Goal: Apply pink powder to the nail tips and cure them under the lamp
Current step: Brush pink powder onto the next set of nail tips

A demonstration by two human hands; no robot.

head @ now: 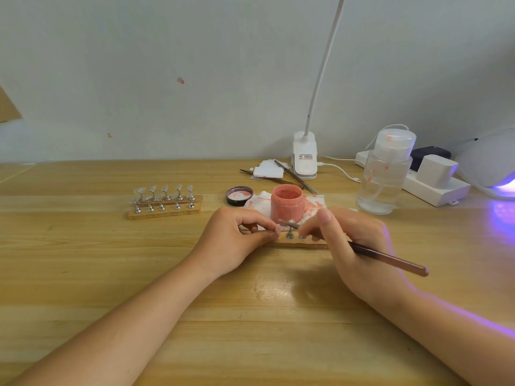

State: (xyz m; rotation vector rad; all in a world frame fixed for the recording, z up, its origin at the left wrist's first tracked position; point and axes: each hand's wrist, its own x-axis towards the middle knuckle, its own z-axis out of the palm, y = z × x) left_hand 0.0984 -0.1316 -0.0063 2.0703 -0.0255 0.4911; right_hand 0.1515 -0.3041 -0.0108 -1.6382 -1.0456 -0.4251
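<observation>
An open jar of pink powder (287,202) stands on a stained tissue just behind my hands. My left hand (237,240) pinches a small pink nail tip (276,229) on its holder at the left end of a wooden strip (301,244). My right hand (354,246) grips a brown brush (390,259), its tip reaching the nail tip. Metal holders (289,234) stand on the strip between my hands. The curing lamp (493,165) glows purple at the far right edge.
A second wooden rack with several clear nail tips (164,203) sits at the left. The jar's lid (239,195) lies beside the jar. A clear pump bottle (386,174), clip desk lamp (305,157), tweezers (295,176) and power strip (434,185) stand behind.
</observation>
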